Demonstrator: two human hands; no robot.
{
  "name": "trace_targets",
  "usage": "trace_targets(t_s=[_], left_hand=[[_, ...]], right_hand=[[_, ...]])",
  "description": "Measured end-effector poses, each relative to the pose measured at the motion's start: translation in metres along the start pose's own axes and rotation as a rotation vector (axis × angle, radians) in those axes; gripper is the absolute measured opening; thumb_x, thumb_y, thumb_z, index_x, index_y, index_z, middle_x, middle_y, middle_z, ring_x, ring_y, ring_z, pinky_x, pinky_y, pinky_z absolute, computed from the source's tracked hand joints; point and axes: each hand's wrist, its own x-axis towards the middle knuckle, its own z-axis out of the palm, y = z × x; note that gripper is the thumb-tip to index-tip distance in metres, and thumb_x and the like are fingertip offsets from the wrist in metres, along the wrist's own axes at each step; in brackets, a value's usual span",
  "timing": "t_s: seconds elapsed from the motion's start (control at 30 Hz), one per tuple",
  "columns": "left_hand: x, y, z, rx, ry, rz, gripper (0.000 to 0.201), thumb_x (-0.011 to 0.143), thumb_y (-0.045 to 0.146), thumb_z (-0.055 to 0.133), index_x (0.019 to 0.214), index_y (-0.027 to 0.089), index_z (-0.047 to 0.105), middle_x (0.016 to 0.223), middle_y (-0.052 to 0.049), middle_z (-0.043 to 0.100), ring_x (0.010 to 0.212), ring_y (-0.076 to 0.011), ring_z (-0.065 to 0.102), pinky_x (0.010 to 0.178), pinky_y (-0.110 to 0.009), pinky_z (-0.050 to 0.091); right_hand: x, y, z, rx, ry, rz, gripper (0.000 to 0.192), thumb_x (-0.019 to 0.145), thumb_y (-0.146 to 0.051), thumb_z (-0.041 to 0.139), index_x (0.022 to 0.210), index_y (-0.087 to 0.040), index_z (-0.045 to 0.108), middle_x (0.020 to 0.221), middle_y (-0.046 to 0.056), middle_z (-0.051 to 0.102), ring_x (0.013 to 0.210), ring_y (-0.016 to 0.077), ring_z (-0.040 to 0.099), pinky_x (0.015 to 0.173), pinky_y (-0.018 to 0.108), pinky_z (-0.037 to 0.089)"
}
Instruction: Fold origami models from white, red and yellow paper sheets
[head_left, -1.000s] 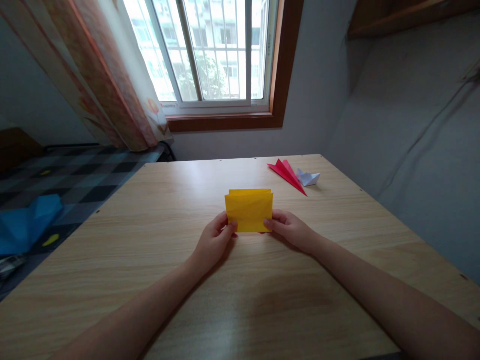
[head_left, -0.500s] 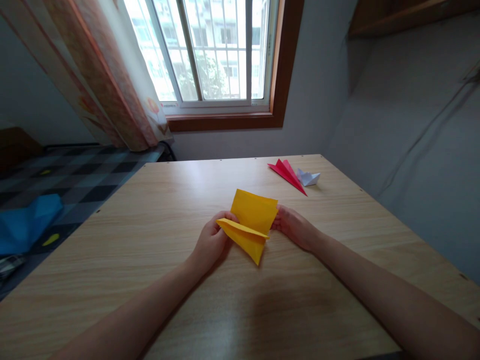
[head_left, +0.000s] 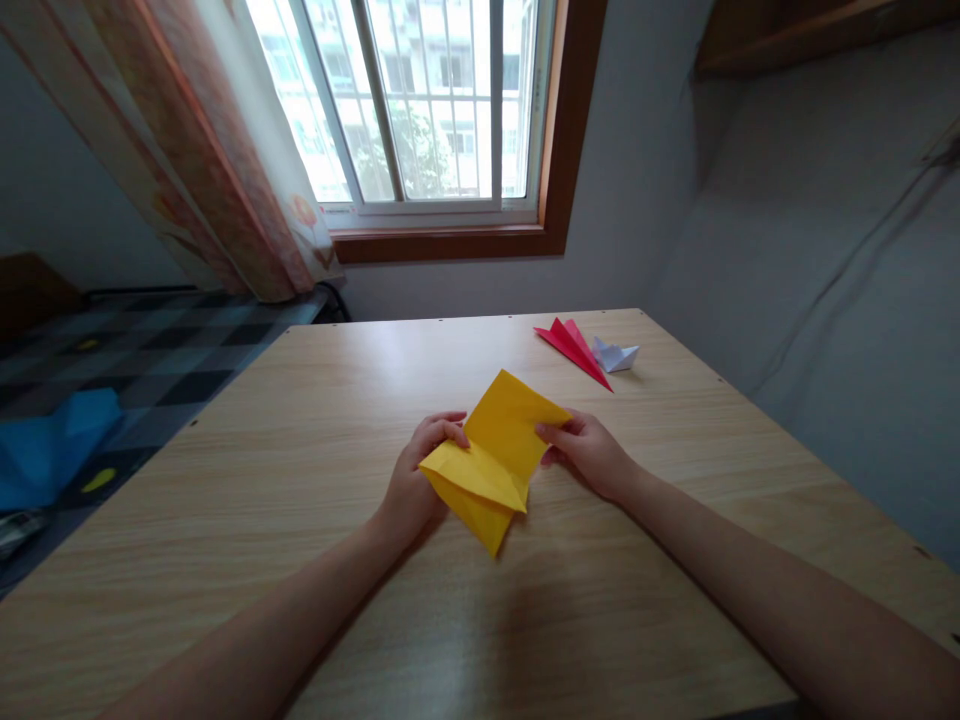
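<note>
A sheet of folded yellow paper (head_left: 504, 425) is held up over the table, with one flap standing out across its middle and a pointed corner hanging toward me. My left hand (head_left: 420, 465) grips its left edge, fingers bent over the top side. On the right, my right hand (head_left: 585, 448) pinches the upper right corner, thumb on top and the other fingers partly hidden behind the paper. A red paper plane (head_left: 576, 352) and a small white paper boat (head_left: 616, 355) lie together beyond my right hand.
The pale wooden table (head_left: 300, 560) reaches up to the wall below a barred window (head_left: 427, 110). At left, a blue folded paper shape (head_left: 56, 450) rests on a checked bed (head_left: 172, 345). A curtain (head_left: 202, 150) hangs by the window; a shelf (head_left: 817, 40) is at upper right.
The yellow paper has turned, its top now leaning right and its lower point shifted left toward me. My right thumb has come over the corner. Left-hand fingers now lie higher on the paper.
</note>
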Motion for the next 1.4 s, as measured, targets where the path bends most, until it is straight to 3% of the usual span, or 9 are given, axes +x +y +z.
trace_targets(t_s=[0.2,0.33,0.4,0.5,0.6,0.7,0.93,1.23,1.4], left_hand=[[0.021,-0.009,-0.017,-0.09,0.296,-0.02,0.005,0.077,0.026,0.058,0.079,0.021,0.057,0.109,-0.004,0.063,0.099,-0.0192,0.06,0.087,-0.035,0.048],[0.022,-0.006,-0.023,0.082,0.366,0.171,0.013,0.086,0.028,0.054,0.098,0.024,0.057,0.107,-0.002,0.062,0.099,-0.0175,0.059,0.091,-0.035,0.047],[0.016,0.0,-0.022,0.263,0.285,0.343,0.014,0.09,0.028,0.054,0.103,0.024,0.057,0.109,-0.004,0.061,0.107,-0.0194,0.057,0.095,-0.037,0.046],[0.003,0.01,-0.016,0.569,0.009,0.551,0.012,0.093,0.026,0.053,0.104,0.023,0.058,0.113,-0.005,0.06,0.11,-0.0212,0.056,0.099,-0.04,0.045],[-0.005,0.012,-0.008,0.842,-0.273,0.542,0.013,0.093,0.024,0.053,0.104,0.023,0.06,0.12,-0.007,0.058,0.113,-0.0234,0.055,0.1,-0.043,0.047],[-0.007,0.007,-0.004,0.964,-0.417,0.481,0.011,0.092,0.027,0.056,0.101,0.022,0.06,0.121,-0.008,0.058,0.117,-0.0259,0.053,0.101,-0.046,0.047],[-0.005,0.003,-0.006,1.071,-0.514,0.45,0.02,0.091,0.028,0.058,0.109,0.02,0.061,0.128,-0.01,0.058,0.124,-0.0285,0.048,0.107,-0.05,0.043],[-0.003,-0.001,-0.009,1.011,-0.549,0.456,0.025,0.091,0.026,0.054,0.112,0.022,0.068,0.126,-0.01,0.065,0.123,-0.0285,0.053,0.106,-0.052,0.044],[-0.004,0.0,-0.01,0.979,-0.561,0.446,0.029,0.09,0.018,0.05,0.111,0.023,0.069,0.13,-0.01,0.064,0.122,-0.0279,0.055,0.105,-0.051,0.045]], right_hand=[[0.002,-0.004,0.0,0.075,0.143,0.032,0.031,0.065,-0.036,0.081,0.089,-0.018,0.071,0.09,0.004,0.073,0.072,0.0159,0.065,0.056,0.025,0.055],[0.002,-0.005,0.001,0.103,0.163,0.039,0.03,0.065,-0.032,0.08,0.09,-0.019,0.072,0.096,0.004,0.073,0.076,0.0167,0.067,0.056,0.024,0.057],[0.002,-0.004,0.001,0.104,0.16,0.041,0.029,0.065,-0.03,0.08,0.091,-0.019,0.072,0.098,0.004,0.073,0.077,0.0166,0.067,0.057,0.024,0.058],[0.003,-0.003,0.0,0.104,0.152,0.045,0.029,0.066,-0.029,0.078,0.092,-0.019,0.071,0.1,0.004,0.073,0.078,0.016,0.067,0.059,0.024,0.059],[0.003,-0.002,-0.001,0.095,0.145,0.049,0.029,0.067,-0.029,0.078,0.093,-0.018,0.071,0.1,0.005,0.073,0.077,0.0162,0.067,0.06,0.025,0.059],[0.003,-0.003,-0.001,0.083,0.132,0.049,0.03,0.066,-0.029,0.078,0.093,-0.017,0.071,0.1,0.005,0.073,0.08,0.0175,0.067,0.061,0.026,0.059],[0.002,-0.004,-0.001,0.063,0.094,0.052,0.028,0.068,-0.029,0.077,0.093,-0.018,0.071,0.098,0.005,0.073,0.081,0.0176,0.067,0.062,0.025,0.059],[0.002,-0.008,-0.007,-0.067,0.114,-0.007,0.03,0.073,-0.037,0.073,0.097,-0.019,0.071,0.099,0.006,0.073,0.084,0.0208,0.068,0.063,0.027,0.058],[0.004,-0.008,-0.015,-0.148,0.143,-0.053,0.03,0.075,-0.037,0.071,0.1,-0.02,0.071,0.106,0.007,0.073,0.095,0.0259,0.068,0.077,0.036,0.058]])
